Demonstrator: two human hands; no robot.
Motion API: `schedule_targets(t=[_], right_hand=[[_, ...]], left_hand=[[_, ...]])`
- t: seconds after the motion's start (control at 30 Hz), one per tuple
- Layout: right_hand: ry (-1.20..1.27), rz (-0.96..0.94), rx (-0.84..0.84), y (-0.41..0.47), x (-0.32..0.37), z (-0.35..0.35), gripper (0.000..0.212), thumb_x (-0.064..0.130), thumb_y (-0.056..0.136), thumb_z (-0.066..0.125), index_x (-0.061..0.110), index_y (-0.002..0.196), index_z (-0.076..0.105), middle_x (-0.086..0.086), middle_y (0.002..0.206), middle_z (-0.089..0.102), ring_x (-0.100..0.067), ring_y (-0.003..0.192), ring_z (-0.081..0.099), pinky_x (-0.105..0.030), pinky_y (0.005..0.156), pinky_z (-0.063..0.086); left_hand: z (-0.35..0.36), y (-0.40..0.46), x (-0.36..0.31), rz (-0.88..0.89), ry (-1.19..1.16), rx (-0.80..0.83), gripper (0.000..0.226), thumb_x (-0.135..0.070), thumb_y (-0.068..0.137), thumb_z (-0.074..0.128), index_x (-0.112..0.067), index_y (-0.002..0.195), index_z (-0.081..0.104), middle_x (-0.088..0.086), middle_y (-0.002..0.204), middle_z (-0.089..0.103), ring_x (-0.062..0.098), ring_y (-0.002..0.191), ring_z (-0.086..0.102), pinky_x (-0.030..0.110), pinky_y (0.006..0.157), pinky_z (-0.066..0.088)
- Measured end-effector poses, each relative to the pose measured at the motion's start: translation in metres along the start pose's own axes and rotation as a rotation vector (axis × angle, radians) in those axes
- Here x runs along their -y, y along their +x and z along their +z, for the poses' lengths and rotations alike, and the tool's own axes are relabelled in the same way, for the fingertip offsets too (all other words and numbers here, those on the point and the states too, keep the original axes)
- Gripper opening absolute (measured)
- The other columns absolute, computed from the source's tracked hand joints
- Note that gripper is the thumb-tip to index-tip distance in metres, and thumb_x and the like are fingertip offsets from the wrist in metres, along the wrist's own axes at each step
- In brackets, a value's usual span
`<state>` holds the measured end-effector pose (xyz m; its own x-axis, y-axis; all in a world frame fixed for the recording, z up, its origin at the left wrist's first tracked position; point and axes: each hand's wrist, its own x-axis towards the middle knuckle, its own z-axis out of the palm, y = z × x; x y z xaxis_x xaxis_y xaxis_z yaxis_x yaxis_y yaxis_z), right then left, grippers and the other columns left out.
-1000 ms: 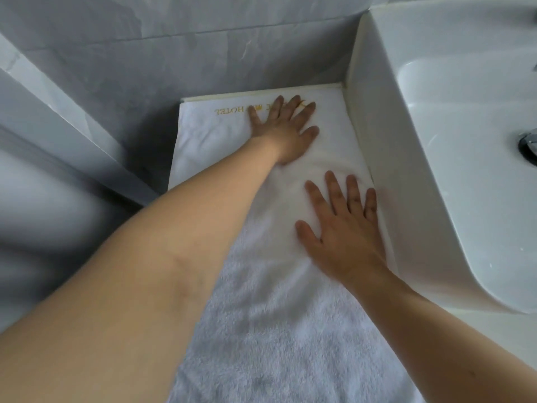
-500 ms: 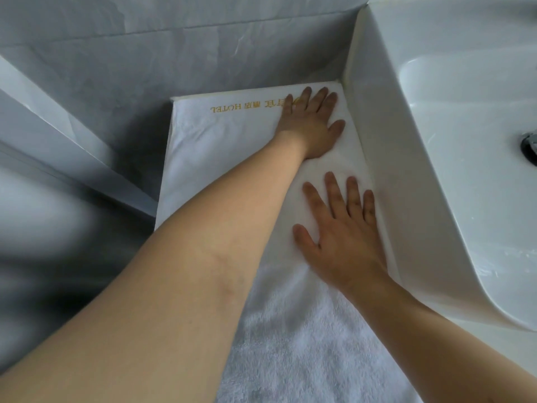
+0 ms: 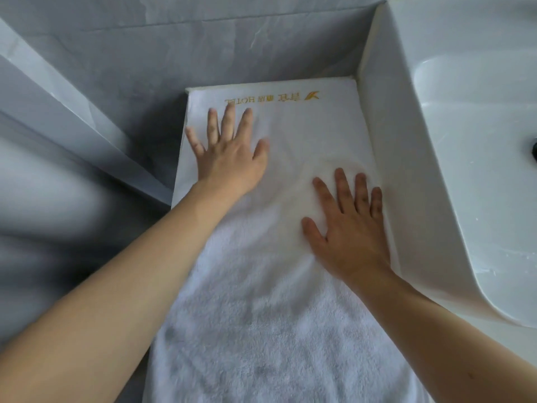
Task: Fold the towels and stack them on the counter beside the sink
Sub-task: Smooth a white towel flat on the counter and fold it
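While the towel (image 3: pixel 284 286) lies flat, both hands' spread fingers (image 3: pixel 229 120) press it.

Hotel bathroom: sink (image 3: pixel 436 141), tiled wall (image 3: pixel 203 39), hotel-lettered towel (image 3: pixel 290 126).

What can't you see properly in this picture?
- Towel: near end cut off by the bottom edge of the head view.
- Sink: right side cut off by the frame edge.
- Gold lettering: upside down; only HOTEL is readable.
- Towel under left hand and right hand: hidden.
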<state>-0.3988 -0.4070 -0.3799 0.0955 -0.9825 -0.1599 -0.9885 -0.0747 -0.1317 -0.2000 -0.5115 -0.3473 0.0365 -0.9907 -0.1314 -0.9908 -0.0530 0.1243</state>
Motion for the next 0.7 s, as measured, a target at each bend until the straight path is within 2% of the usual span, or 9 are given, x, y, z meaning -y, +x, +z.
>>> schedule_targets(t=[0.07,0.2,0.3,0.37,0.43,0.5,0.57,0.7], right_hand=[[0.003,-0.001,0.002,0.0,0.0,0.0,0.076,0.065,0.087,0.009,0.036,0.156,0.001,-0.002,0.164,-0.01,-0.029,0.149,-0.017,-0.051,0.12,-0.008],[0.002,-0.008,0.036,-0.002,0.0,-0.006,0.078,0.064,0.085,0.011,0.033,0.157,0.006,-0.004,0.165,-0.006,-0.032,0.149,-0.014,-0.053,0.119,-0.007],[0.005,-0.075,-0.031,0.007,0.002,-0.012,0.076,0.058,0.086,0.021,0.021,0.152,0.029,-0.011,0.162,0.018,-0.038,0.149,0.012,-0.058,0.118,0.004],[0.019,-0.084,-0.181,0.035,0.005,-0.022,0.069,0.05,0.09,0.024,0.015,0.147,0.04,-0.013,0.157,0.031,-0.036,0.144,0.028,-0.057,0.118,0.012],[0.071,0.031,-0.224,0.079,0.009,-0.038,0.065,0.047,0.095,0.023,0.016,0.151,0.032,-0.012,0.16,0.024,-0.032,0.147,0.021,-0.053,0.119,0.008],[0.046,0.128,-0.102,0.12,0.006,-0.043,0.064,0.049,0.1,0.02,0.02,0.156,0.015,-0.01,0.164,0.006,-0.03,0.15,0.005,-0.051,0.12,0.0],[0.008,0.108,0.023,0.137,0.0,-0.031,0.068,0.056,0.099,0.018,0.024,0.157,0.004,-0.009,0.164,-0.006,-0.03,0.151,-0.005,-0.051,0.12,-0.003],[-0.025,0.068,-0.029,0.138,-0.007,-0.014,0.072,0.063,0.096,0.018,0.029,0.157,0.002,-0.009,0.164,-0.006,-0.03,0.15,-0.006,-0.048,0.121,-0.005]], left_hand=[[0.015,-0.015,0.022,0.001,0.022,0.072,0.066,-0.059,0.101,0.016,-0.033,0.159,-0.003,-0.004,0.168,-0.013,0.023,0.153,-0.018,0.063,0.117,-0.015],[0.029,-0.015,0.027,0.048,0.002,0.049,0.069,-0.061,0.1,0.016,-0.034,0.159,-0.005,-0.004,0.168,-0.013,0.022,0.153,-0.017,0.06,0.12,-0.011],[0.029,-0.013,0.029,0.04,0.01,0.037,0.069,-0.063,0.099,0.016,-0.035,0.159,-0.005,-0.004,0.168,-0.013,0.022,0.153,-0.018,0.06,0.12,-0.01],[0.03,-0.012,0.029,0.029,0.011,0.04,0.07,-0.063,0.098,0.016,-0.036,0.159,-0.005,-0.005,0.168,-0.013,0.021,0.153,-0.018,0.061,0.119,-0.01],[0.031,-0.012,0.029,0.022,0.008,0.033,0.07,-0.063,0.098,0.017,-0.036,0.159,-0.004,-0.005,0.168,-0.014,0.021,0.153,-0.018,0.061,0.119,-0.011],[0.033,-0.01,0.027,0.032,-0.008,0.015,0.069,-0.062,0.098,0.018,-0.036,0.159,-0.003,-0.006,0.168,-0.013,0.02,0.153,-0.018,0.06,0.119,-0.011],[0.034,-0.009,0.028,0.036,-0.018,-0.003,0.069,-0.062,0.098,0.018,-0.036,0.159,-0.001,-0.006,0.168,-0.011,0.02,0.153,-0.017,0.061,0.119,-0.011],[0.034,-0.008,0.031,0.029,0.0,0.023,0.069,-0.062,0.098,0.017,-0.036,0.159,-0.002,-0.006,0.168,-0.012,0.021,0.153,-0.017,0.06,0.119,-0.012]])
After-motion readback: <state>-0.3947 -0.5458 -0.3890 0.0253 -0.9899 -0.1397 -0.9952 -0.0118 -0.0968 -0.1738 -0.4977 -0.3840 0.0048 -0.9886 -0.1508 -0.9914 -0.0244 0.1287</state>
